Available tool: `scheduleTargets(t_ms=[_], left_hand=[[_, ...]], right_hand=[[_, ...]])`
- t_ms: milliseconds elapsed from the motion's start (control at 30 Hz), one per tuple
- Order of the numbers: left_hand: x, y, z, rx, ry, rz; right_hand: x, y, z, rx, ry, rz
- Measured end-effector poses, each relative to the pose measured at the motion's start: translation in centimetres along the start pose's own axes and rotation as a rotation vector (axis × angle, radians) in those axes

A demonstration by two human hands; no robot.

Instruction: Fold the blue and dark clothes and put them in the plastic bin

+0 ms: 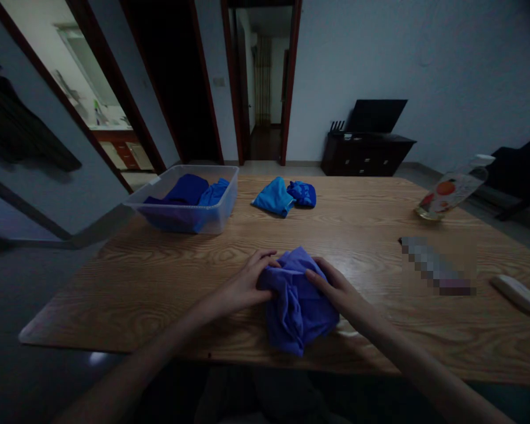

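Centrally, low in the frame: one purple cloth (pixel 311 321), crumpled and partly folded, lying on the wood-grain worktop (pixel 150 288) near its front edge. Left hand (pixel 251 278): fingers gripping the cloth's upper left side, thumb lower down against it. Right hand (pixel 339 287): fingers gripping the upper right side, thumb laid on top.

Upper left of centre: one translucent plastic bin (pixel 226 213), containing a dark blue cloth (pixel 188 189) and, to its right, a lighter blue cloth (pixel 215 193). Upper centre: one bright blue cloth (pixel 274 196), loosely folded, touching a patterned blue bundle (pixel 304 194) on its right.

Right side of the frame: one clear jug (pixel 448 191) with a fruit print, leaning in view; below it, one pixelated oblong item (pixel 437 268), identity obscured; at far right, one white oblong object (pixel 517 293). Upper right background: one dark cabinet (pixel 366 156) bearing a black screen (pixel 377 116).
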State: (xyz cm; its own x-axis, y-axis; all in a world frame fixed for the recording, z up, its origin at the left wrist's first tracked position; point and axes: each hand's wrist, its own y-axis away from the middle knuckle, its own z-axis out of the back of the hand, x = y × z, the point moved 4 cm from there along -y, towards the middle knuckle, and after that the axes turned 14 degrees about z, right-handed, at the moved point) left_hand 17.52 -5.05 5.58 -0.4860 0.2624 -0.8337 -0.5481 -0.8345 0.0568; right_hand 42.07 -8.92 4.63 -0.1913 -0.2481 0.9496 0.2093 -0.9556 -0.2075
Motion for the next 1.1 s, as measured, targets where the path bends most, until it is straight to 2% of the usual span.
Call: scheduleTargets(t_ms=[67, 100, 200, 267, 367, 433, 500, 567, 633, 700, 800, 900, 967, 1000, 1100], left_hand=[[-0.1, 0.1, 0.5, -0.031, -0.029, -0.035], [-0.1, 0.2, 0.6, -0.047, -0.037, -0.042], [-0.1, 0.9, 0.8, -0.06, -0.017, -0.062], [0.1, 1.3, 0.9, -0.024, 0.002, -0.088], [1.4, 1.7, 1.5, 0.093, -0.028, -0.093], [3.1, 1.8, 2.7, 0.123, -0.051, -0.058], [5.0, 1.6, 4.3, 0.089, -0.064, 0.002], [6.4, 1.4, 5.9, -0.006, -0.06, 0.084], [7.0, 1.3, 6.7, -0.115, -0.053, 0.184], [6.6, 1.2, 6.2, -0.182, -0.077, 0.257], [4.8, 1.0, 3.4, -0.195, -0.209, 0.28], [3.4, 0.5, 0.7, -0.215, -0.332, 0.253], [3.2, 0.0, 0.2, -0.163, -0.33, 0.261], [3.3, -0.3, 0.3, -0.097, -0.286, 0.275], [4.0, -0.3, 2.4, 0.134, -0.024, 0.359]], right_hand=[[-0.1, 0.0, 0.2, 0.021, 0.013, 0.019], [-0.5, 0.0, 0.4, 0.012, -0.015, -0.024], [-2.3, 0.5, 0.7, -0.014, -0.145, -0.284], [-3.2, 0.5, 0.8, 0.009, -0.156, -0.364], [-3.5, -0.1, 0.8, 0.044, -0.07, -0.308], [-3.5, -0.4, 1.0, 0.035, -0.037, -0.269], [-3.4, -0.6, 1.6, 0.022, -0.034, -0.249], [-3.5, -0.6, 2.4, 0.012, -0.025, -0.226], [-3.8, -0.5, 3.6, 0.011, 0.052, -0.171], [-4.0, -0.5, 4.7, 0.022, 0.217, -0.073], [-3.8, -0.4, 5.9, 0.029, 0.507, 0.106], [-3.2, -0.2, 6.8, 0.008, 0.631, 0.218], [-2.9, -0.1, 8.0, -0.062, 0.599, 0.18], [-2.8, 0.0, 9.0, -0.125, 0.559, 0.125], [-2.7, 0.7, 12.7, -0.325, 0.409, -0.07]])
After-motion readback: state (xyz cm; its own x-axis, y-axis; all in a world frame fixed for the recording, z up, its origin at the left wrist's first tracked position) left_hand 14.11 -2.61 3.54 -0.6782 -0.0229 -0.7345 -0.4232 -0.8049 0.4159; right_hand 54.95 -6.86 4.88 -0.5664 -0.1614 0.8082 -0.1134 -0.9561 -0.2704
